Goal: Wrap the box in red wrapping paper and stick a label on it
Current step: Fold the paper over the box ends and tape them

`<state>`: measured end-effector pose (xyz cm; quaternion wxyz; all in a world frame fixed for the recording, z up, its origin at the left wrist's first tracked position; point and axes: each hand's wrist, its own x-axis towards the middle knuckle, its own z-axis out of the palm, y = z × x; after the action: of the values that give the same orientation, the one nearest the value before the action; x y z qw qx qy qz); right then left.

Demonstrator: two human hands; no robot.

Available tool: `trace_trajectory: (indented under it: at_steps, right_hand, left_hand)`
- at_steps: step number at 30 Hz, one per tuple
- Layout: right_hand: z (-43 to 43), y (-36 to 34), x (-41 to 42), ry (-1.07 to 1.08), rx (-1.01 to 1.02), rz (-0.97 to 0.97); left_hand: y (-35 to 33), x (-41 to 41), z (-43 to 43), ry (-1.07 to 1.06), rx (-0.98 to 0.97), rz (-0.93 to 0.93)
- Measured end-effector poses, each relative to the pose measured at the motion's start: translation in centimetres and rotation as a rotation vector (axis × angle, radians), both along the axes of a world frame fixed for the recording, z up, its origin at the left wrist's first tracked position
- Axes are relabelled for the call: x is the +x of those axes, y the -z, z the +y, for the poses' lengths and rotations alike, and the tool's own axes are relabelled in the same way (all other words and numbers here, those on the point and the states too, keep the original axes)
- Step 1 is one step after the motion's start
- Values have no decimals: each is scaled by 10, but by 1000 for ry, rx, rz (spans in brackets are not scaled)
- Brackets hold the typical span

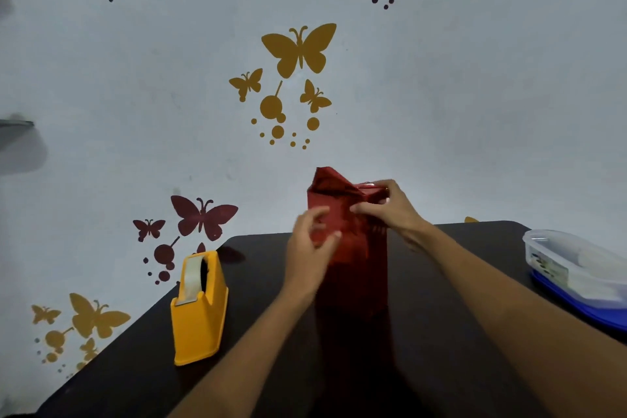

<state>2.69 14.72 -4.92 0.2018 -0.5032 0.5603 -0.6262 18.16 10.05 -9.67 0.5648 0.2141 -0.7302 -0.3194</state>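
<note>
here, a tall box (353,268) already covered in red wrapping paper (346,248) stands upright near the middle of a black table (441,316), held between a person's two bare hands. the right hand (386,210) is clamped over the box's upper right corner, fingers curled across the top edge and thumb laid on the near face, pressing the paper down. the left hand (310,241) sits on the near left side just below, its fingers (319,214) bent toward the thumb with red paper showing between them; motion blur makes it impossible to tell whether it pinches a fold or only presses against the surface. at the top, on the far left side, a loose flap of paper (327,180) juts up in a crumpled peak, while the right side is folded flat under the right hand. both forearms reach in from the bottom of the picture, one on either side of the box. a yellow tape dispenser (198,312) stands on the table to the left, apart from the box, with a roll of clear tape (191,273) in its cradle. at the right edge of the table lies a clear plastic container (576,268) on a blue base. behind the table, a pale wall (475,95) carries yellow and dark red butterfly decals (300,49).
</note>
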Motion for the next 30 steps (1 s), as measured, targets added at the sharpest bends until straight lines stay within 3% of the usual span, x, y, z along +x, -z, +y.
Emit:
trace_trajectory:
  at_steps: [2,4,6,8,12,14,19,25,30]
  right_hand:
    - [9,-2,-11,-126,35,45]
    - [13,-8,-16,-228,105,109]
    - [13,-13,-14,-298,135,153]
    - [10,-14,-13,-328,145,198]
    - [12,-14,-17,-346,150,193]
    - [12,-14,-19,-361,156,195]
    - [11,-12,-21,-383,155,202]
    - [4,-13,-13,-361,145,147]
    - [-2,-16,-4,-278,119,130]
  left_hand:
    - [-24,14,-11,-56,20,-55]
    - [-52,18,-15,-77,0,-228]
    - [-75,17,-13,-5,-52,-323]
    - [-94,17,-12,154,12,-369]
    - [-109,16,-22,158,82,-443]
    - [-110,14,-24,193,96,-418]
    - [-105,23,-31,165,221,-114]
    - [-74,48,-30,260,208,-69]
    - [-73,42,-29,126,73,-105]
